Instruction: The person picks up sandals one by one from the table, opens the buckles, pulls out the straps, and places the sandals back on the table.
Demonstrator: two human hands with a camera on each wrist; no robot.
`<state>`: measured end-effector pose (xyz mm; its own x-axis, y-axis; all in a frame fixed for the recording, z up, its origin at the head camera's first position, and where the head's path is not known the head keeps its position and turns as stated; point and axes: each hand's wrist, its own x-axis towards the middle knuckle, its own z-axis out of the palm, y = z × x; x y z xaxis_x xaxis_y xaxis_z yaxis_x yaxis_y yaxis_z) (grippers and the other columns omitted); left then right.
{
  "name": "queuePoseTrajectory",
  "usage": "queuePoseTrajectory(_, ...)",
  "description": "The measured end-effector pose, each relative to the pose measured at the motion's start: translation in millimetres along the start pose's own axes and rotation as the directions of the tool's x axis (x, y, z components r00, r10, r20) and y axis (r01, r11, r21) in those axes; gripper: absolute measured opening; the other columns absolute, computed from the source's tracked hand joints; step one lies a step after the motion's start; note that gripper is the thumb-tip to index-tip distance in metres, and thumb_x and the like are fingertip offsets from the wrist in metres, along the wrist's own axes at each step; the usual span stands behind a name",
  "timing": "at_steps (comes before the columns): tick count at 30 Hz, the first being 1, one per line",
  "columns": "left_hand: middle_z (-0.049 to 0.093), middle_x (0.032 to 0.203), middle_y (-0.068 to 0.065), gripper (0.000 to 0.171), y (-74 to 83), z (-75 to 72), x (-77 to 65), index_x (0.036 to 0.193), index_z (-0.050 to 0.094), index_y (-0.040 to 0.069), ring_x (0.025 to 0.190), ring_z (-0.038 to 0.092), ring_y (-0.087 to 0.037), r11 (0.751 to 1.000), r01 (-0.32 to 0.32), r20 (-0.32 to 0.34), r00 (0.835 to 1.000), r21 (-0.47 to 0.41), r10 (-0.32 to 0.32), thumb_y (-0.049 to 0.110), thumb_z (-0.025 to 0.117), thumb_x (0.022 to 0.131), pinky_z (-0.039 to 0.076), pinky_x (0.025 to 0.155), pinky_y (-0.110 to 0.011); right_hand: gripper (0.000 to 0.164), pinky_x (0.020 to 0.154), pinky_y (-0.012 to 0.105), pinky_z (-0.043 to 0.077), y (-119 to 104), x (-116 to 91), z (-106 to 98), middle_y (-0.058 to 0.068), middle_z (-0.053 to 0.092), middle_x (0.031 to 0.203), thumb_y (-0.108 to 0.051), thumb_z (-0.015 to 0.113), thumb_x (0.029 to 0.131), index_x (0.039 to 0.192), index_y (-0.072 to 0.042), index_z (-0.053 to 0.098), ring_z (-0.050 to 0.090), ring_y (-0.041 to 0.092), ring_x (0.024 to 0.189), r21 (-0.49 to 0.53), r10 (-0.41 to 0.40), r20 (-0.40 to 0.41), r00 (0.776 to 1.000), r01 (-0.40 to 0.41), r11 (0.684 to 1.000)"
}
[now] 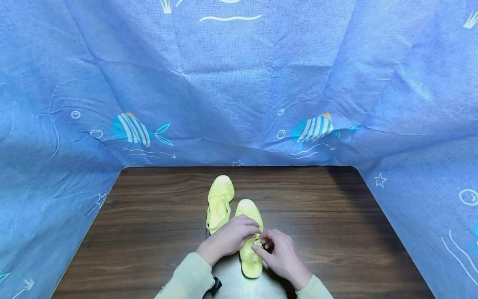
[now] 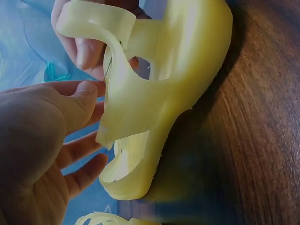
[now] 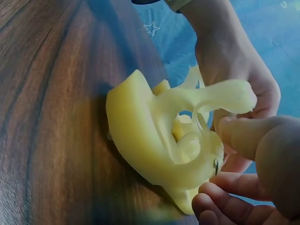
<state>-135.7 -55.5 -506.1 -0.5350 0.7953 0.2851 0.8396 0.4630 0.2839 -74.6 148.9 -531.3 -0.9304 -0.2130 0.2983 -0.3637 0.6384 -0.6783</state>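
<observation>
A pair of pale yellow sandals lies on the table. My hands work at the straps of the nearer sandal (image 1: 249, 209), toe pointing away. From its left side, my left hand (image 1: 233, 234) reaches over the upper; in the left wrist view its thumb and forefinger meet at the strap's edge, other fingers loosely bent. At the right side, my right hand (image 1: 281, 254) pinches the ankle strap (image 3: 229, 96) close to a small metal buckle (image 3: 216, 166). The strap's loose end stands up in the right wrist view. Just left and farther off lies the other sandal (image 1: 221, 189).
A dark wood-grain table (image 1: 149, 232) carries both sandals. Blue cloth (image 1: 239, 91) printed with fish and stars hangs behind it and along both sides. A black band (image 1: 214, 286) shows by the left sleeve.
</observation>
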Motion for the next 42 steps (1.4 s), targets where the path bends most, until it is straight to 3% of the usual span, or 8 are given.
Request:
queuePoseTrajectory(11,0.074,0.105,0.008,0.008,-0.2,1.7,-1.8,0.100,0.082,0.019,0.102,0.063,-0.014,0.997,0.042,-0.062,0.997,0.059,-0.039,0.022,0.077,0.095,0.051,0.087,-0.032,0.017,0.059,0.018,0.048,-7.2,4.9,2.3,-0.011,0.061,0.072,-0.010,0.082,0.075,0.078,-0.018,0.067,0.055,-0.002,0.066,-0.071,-0.051,-0.010,0.999,0.050,0.996)
queuePoseTrajectory(19,0.072,0.094,0.012,0.006,0.1,1.8,-3.0,0.092,0.080,0.023,0.094,0.058,-0.012,0.995,0.050,-0.056,0.997,0.082,-0.046,0.028,0.076,0.094,0.046,0.079,-0.029,0.019,0.058,0.017,0.049,-8.3,8.0,-2.2,-0.017,0.061,0.072,-0.008,0.081,0.077,0.076,-0.021,0.067,0.056,-0.004,0.064,-0.012,-0.020,0.039,0.999,0.020,1.000)
queuePoseTrajectory(27,0.072,0.096,0.012,0.007,0.6,1.4,-2.9,0.093,0.080,0.022,0.093,0.056,-0.012,0.995,0.066,-0.032,0.997,0.074,-0.064,0.028,0.077,0.094,0.045,0.080,-0.028,0.014,0.058,0.017,0.045,-4.6,11.1,-3.6,-0.019,0.057,0.072,-0.011,0.083,0.081,0.081,-0.021,0.073,0.052,-0.006,0.063,-0.012,-0.063,0.085,0.994,0.064,0.998)
queuePoseTrajectory(42,0.073,0.091,0.013,0.007,2.4,-2.3,-4.7,0.091,0.080,0.022,0.091,0.056,-0.011,0.995,0.080,-0.042,0.996,0.051,-0.078,0.029,0.079,0.091,0.043,0.078,-0.027,0.015,0.058,0.019,0.049,-5.5,13.2,-6.2,-0.016,0.062,0.071,-0.007,0.082,0.082,0.081,-0.018,0.073,0.054,-0.005,0.063,0.071,-0.001,0.111,0.994,-0.007,0.997)
